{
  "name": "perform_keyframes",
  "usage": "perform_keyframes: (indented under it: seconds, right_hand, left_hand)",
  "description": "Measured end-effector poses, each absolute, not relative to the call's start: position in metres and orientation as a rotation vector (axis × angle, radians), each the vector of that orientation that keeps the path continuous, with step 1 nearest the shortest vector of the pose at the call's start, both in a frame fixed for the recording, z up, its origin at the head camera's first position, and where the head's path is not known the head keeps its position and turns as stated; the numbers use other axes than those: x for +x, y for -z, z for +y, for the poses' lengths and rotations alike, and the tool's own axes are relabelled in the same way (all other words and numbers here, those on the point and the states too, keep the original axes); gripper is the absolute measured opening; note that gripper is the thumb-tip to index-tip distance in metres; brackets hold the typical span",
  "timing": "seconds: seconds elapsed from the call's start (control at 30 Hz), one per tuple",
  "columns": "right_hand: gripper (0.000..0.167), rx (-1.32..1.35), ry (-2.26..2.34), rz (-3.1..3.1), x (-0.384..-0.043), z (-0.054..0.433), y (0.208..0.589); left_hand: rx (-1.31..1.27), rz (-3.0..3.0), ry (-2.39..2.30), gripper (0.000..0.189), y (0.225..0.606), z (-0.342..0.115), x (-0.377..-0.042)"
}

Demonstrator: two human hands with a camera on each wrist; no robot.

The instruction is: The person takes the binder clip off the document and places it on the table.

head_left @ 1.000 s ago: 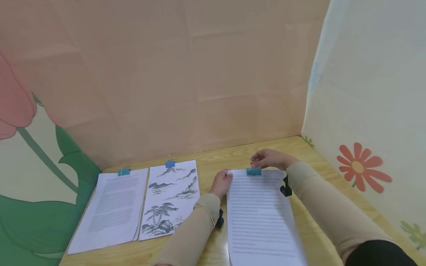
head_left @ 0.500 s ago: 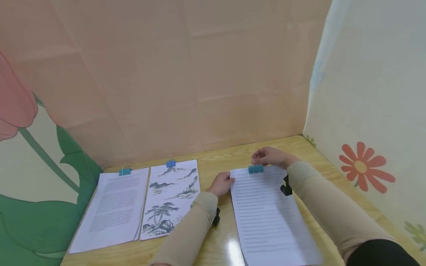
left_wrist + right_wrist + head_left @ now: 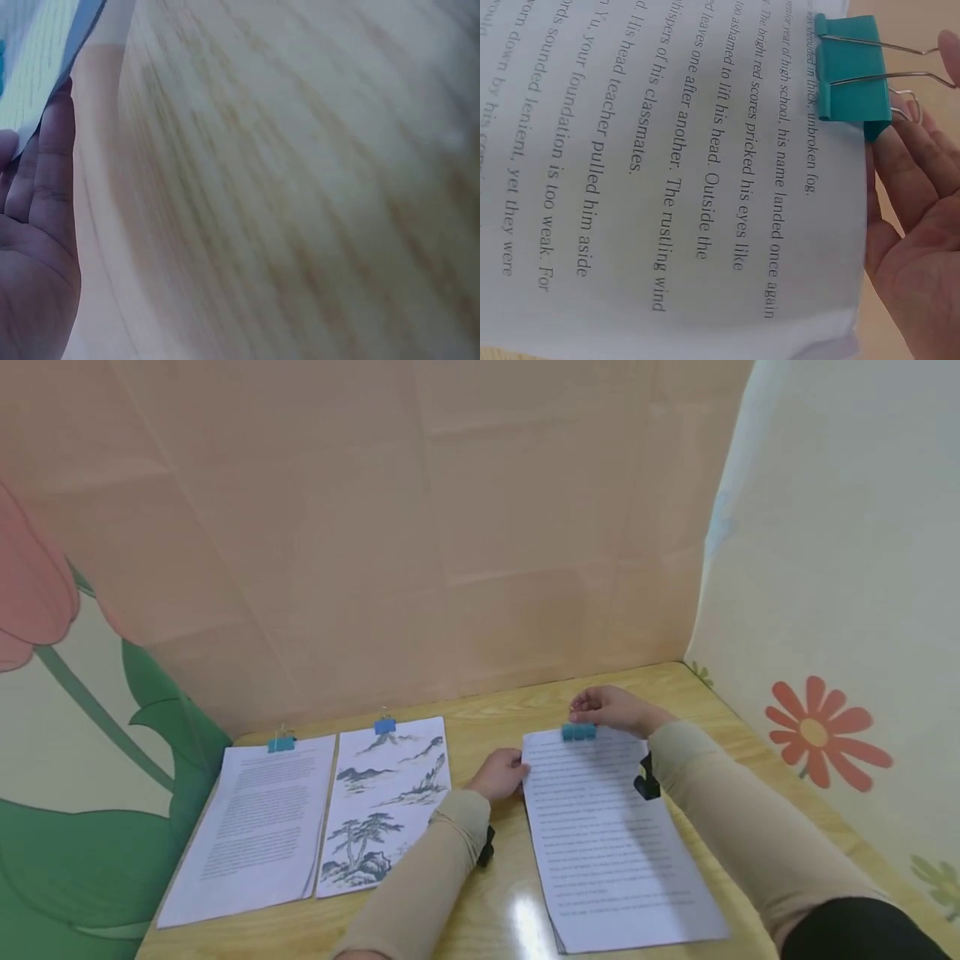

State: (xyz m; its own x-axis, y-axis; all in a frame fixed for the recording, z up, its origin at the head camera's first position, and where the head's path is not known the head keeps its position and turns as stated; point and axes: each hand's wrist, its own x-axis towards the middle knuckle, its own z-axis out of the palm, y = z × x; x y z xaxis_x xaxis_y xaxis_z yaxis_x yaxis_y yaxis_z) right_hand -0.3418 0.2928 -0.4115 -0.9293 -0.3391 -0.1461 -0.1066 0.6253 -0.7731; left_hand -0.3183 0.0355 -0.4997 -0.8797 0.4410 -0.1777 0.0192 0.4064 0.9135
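My right hand is at the top edge of a stack of printed pages, pinching the wire handles of a teal binder clip. In the right wrist view the thumb meets the ends of the upper handles, while the other fingers lie under the clip and behind the paper. My left hand pinches the upper left edge of the same stack. Its thumb is on top and its fingers are beneath the sheets in the left wrist view.
Leftward lie another printed stack with a teal binder clip and a sheet of ink landscape drawings with a blue binder clip. The wooden table ends at a brown back wall and a flower-printed right wall.
The clipped stack has shifted right and away from me, bringing its bottom edge into view over the table. My left hand has moved with its edge; the right hand keeps hold of the clip.
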Motion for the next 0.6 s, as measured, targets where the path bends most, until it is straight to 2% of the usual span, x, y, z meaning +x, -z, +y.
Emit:
perform_keyframes:
  seconds: [0.37, 0.6]
  right_hand:
    - [0.053, -0.341, 1.637, 2.536, -0.341, 0.309, 0.408]
    - [0.07, -0.209, 1.662, 2.533, -0.333, 0.334, 0.416]
  left_hand:
    - [0.342, 2.251, -1.472, 0.027, 0.501, 0.041, -0.322]
    - [0.309, 2.275, -1.507, 0.026, 0.505, 0.045, -0.322]
